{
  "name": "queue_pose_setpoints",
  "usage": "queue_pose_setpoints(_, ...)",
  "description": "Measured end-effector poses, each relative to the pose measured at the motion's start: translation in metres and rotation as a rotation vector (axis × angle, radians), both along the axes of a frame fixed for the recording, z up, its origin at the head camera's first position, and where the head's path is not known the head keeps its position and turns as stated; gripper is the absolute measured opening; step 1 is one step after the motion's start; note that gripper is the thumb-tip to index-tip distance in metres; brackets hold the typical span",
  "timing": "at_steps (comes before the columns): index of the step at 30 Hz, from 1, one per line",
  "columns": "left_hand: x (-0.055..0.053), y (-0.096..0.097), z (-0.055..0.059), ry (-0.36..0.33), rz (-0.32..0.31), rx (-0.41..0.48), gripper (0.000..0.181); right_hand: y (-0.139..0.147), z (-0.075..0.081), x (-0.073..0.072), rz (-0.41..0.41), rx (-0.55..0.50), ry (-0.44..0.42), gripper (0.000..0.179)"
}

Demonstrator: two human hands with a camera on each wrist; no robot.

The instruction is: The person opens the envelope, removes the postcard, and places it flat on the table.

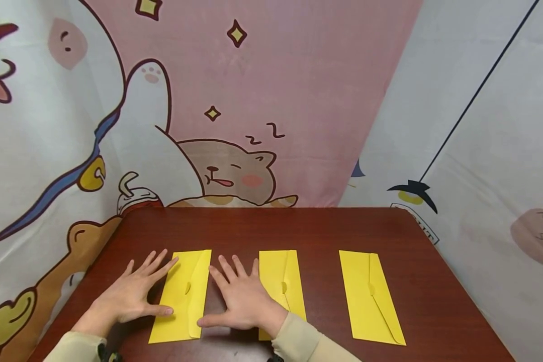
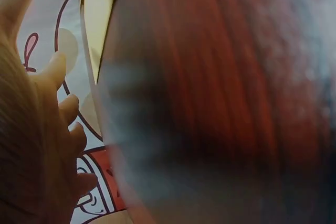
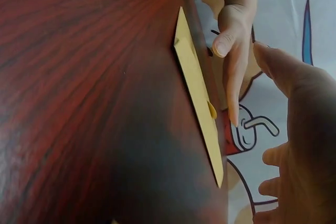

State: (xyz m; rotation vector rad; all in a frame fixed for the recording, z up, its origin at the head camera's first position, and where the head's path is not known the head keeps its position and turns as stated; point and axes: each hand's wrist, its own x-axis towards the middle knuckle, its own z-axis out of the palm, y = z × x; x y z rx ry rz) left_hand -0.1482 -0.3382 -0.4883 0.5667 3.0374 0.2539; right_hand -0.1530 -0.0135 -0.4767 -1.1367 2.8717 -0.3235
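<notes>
A yellow envelope lies at the left of the table, its flap along the right side with a small rounded tab. My left hand, fingers spread, is over its left edge; whether it touches the paper I cannot tell. My right hand is spread between this envelope and a middle yellow envelope, partly covering the latter. In the right wrist view, the left envelope is seen edge-on, with the right hand apart from it. The left wrist view shows the left hand with spread fingers, holding nothing.
A third yellow envelope lies at the right of the dark red-brown table. Behind the table hangs a cartoon-printed cloth, which also runs along both sides.
</notes>
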Motion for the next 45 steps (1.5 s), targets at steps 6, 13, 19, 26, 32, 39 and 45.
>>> queue_pose_setpoints(6,-0.003,-0.002,-0.001,-0.040,0.010,0.003,0.118,-0.016,-0.004,-0.001,0.020,0.043,-0.015,0.111)
queue_pose_setpoints(13,-0.005,-0.005,-0.004,-0.084,0.008,0.010,0.120,-0.031,-0.010,0.000,0.046,0.089,-0.062,0.110)
queue_pose_setpoints(19,-0.007,-0.008,-0.006,-0.115,0.012,0.013,0.121,-0.041,-0.012,0.003,0.060,0.138,-0.049,0.108)
queue_pose_setpoints(26,-0.007,-0.009,-0.008,-0.138,0.017,-0.003,0.124,-0.051,-0.015,0.005,0.074,0.185,-0.043,0.107)
queue_pose_setpoints(32,-0.008,-0.008,-0.006,-0.170,0.032,-0.001,0.126,-0.058,-0.016,0.006,0.085,0.209,-0.028,0.102)
queue_pose_setpoints(39,-0.009,-0.008,-0.006,-0.194,0.042,-0.037,0.128,-0.059,-0.011,0.009,0.094,0.207,-0.029,0.093)
queue_pose_setpoints(45,-0.011,-0.005,-0.004,-0.228,0.055,-0.048,0.129,-0.043,-0.003,0.006,0.091,0.174,-0.026,0.090)
